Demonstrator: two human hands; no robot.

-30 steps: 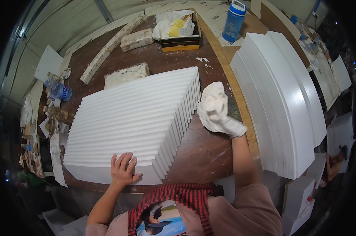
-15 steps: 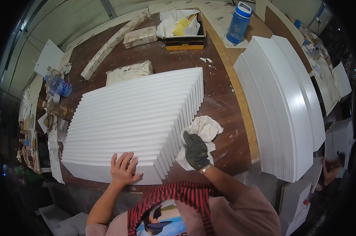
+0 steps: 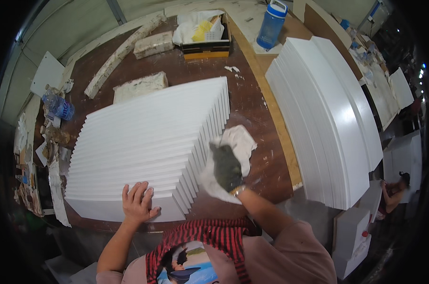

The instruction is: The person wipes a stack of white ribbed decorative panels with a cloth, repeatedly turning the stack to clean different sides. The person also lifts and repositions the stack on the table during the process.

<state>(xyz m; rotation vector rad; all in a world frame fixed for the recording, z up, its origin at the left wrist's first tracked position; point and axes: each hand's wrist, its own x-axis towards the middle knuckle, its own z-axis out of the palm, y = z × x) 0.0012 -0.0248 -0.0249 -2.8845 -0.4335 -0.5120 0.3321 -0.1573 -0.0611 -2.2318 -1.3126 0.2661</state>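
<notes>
Two hands are at work. Your bare left hand point(image 3: 139, 202) rests ungripped, fingers slightly spread, on the near end of the stepped stack of flat white panels point(image 3: 143, 132), as it did a second ago; the stack extends ahead of it and lies left of your right hand in a dark grey-green glove point(image 3: 227, 169). The latter has come nearer to you, now back-up, bringing the crumpled white fabric cloth point(image 3: 243, 142) alongside the stepped ends; in my judgement, work has moved to that side. It lies over the cloth on the dark brown tabletop point(image 3: 267, 177); blur prevents telling whether its fingers are clenched.
</notes>
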